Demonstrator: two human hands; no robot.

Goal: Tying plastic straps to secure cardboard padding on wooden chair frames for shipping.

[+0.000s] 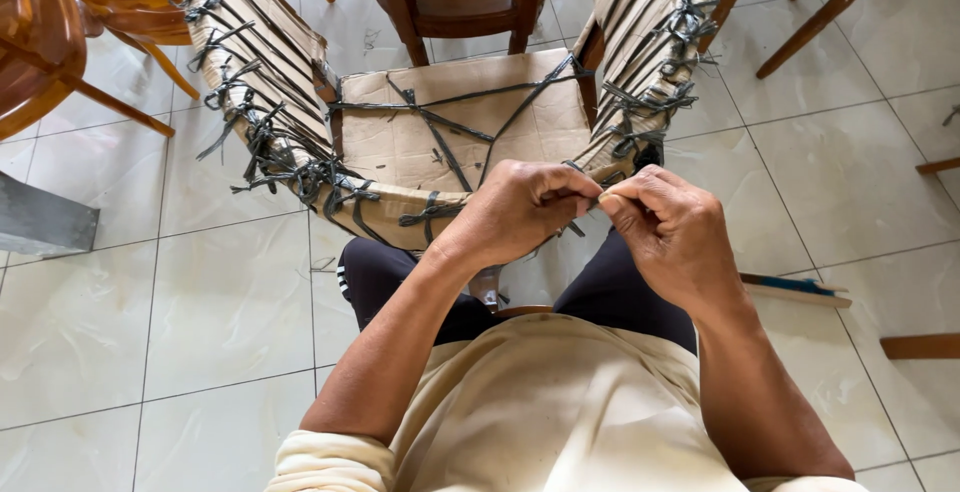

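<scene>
Both hands, left and right, pinch one black strap at the chair's front edge. Most cardboard is already tied on. This knot looks unfinished.

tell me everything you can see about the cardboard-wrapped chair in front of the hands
The wrapped chair is cased in tan cardboard over seat and both arms, lashed with dark grey plastic strapping knotted in frayed rows along each arm. It stands on pale floor tiles, its front edge against the person's knees. The left hand and right hand pinch a strap end at its front right corner.
</scene>
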